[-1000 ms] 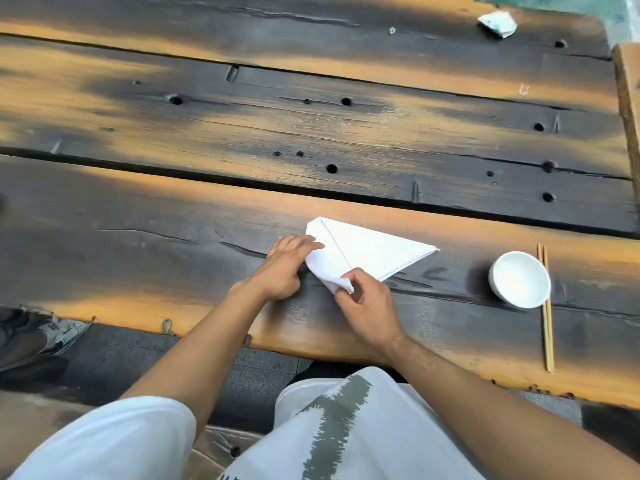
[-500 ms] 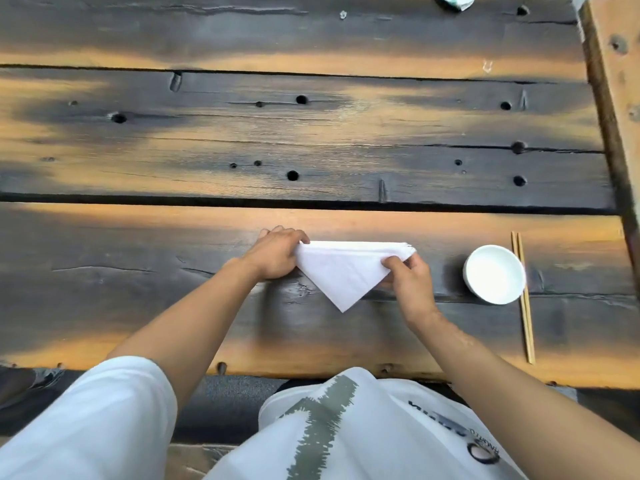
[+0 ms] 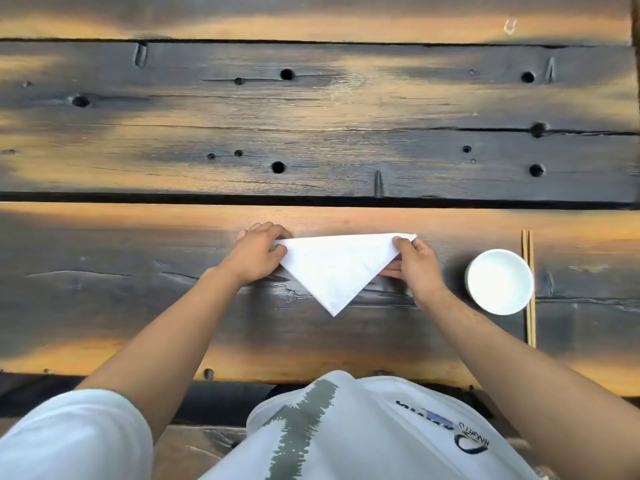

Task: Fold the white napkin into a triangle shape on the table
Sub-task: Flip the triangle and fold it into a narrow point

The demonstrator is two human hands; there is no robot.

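You're looking down on a tabletop (image 3: pixel 311 126) of broad, weathered wooden planks, charred dark with orange-brown streaks, running left to right. Deep black gaps (image 3: pixel 207 197) part the planks, and round holes (image 3: pixel 278 167) and old notches dot the far ones. Soft daylight gives the middle plank a pale sheen. Under the near edge, you can see a strip of dark floor (image 3: pixel 214 396)
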